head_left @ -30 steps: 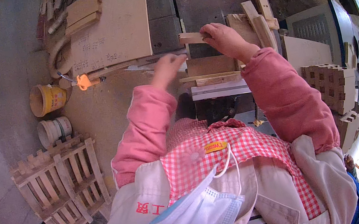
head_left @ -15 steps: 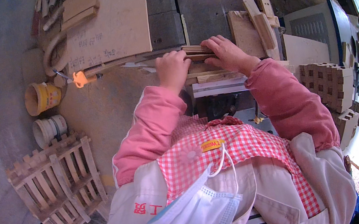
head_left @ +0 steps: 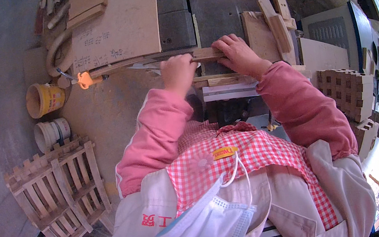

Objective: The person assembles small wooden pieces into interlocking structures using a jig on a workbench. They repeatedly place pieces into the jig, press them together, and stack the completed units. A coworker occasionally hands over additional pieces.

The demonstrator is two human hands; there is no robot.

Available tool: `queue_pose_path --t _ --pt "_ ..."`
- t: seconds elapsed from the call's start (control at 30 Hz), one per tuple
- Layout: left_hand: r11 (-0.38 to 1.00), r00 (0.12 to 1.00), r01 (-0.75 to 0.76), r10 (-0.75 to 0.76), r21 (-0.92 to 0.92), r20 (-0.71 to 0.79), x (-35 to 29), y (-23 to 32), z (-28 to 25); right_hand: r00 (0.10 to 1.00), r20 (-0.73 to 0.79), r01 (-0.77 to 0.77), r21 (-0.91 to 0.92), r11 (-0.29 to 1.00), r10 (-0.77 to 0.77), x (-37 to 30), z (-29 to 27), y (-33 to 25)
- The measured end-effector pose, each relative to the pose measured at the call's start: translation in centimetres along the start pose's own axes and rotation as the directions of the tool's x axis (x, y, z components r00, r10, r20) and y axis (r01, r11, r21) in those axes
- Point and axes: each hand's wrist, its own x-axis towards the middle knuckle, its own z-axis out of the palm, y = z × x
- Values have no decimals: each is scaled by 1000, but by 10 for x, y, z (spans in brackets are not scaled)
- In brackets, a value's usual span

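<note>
A short, flat wooden strip or stack of strips [head_left: 207, 54] lies crosswise at the near edge of a dark metal machine table [head_left: 216, 2]. My left hand [head_left: 178, 74], slightly blurred, is closed around the left end of the wood. At the right end my right hand [head_left: 239, 56] curls its fingers over the wood, thumb on the near side. How many strips are held cannot be made out. Just below both hands runs a wooden rail [head_left: 223, 80] along the table's front, with a pale metal bar [head_left: 230, 92] beneath it.
Wooden blocks [head_left: 278, 30] sit on the table to the right. A large pale board [head_left: 119, 20] adjoins on the left, with an orange fitting [head_left: 86, 80] hanging near its corner. Buckets [head_left: 43, 100] and a slatted pallet [head_left: 59, 188] stand on the left floor; notched wooden pieces [head_left: 346, 91] are stacked right.
My left hand has shifted slightly left. The strips between my hands, fanned with gaps before, now show one broad flat face. My right hand stays nearly in place.
</note>
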Motion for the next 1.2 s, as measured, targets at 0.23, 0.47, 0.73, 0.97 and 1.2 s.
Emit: queue_pose_path --t 0.23,0.47,0.73,0.97,1.2 --pt "33 905 76 -421 -997 55 4 7 10 1000 -19 8 30 1000 -7 1 2 9" --pt "-289 909 35 -388 -957 151 17 40 30 999 -36 -40 -28 999 39 -13 -2 19" --pt "543 994 89 -99 -835 41 -12 12 -20 987 140 -131 358 925 85 -14 -27 3" --pt "654 996 87 -82 -751 43 -18 -11 -104 990 -60 -55 658 751 126 -20 -32 -23" --pt "570 958 90 -272 -817 -85 13 -188 -263 828 -264 -300 536 789 494 -52 4 -31"
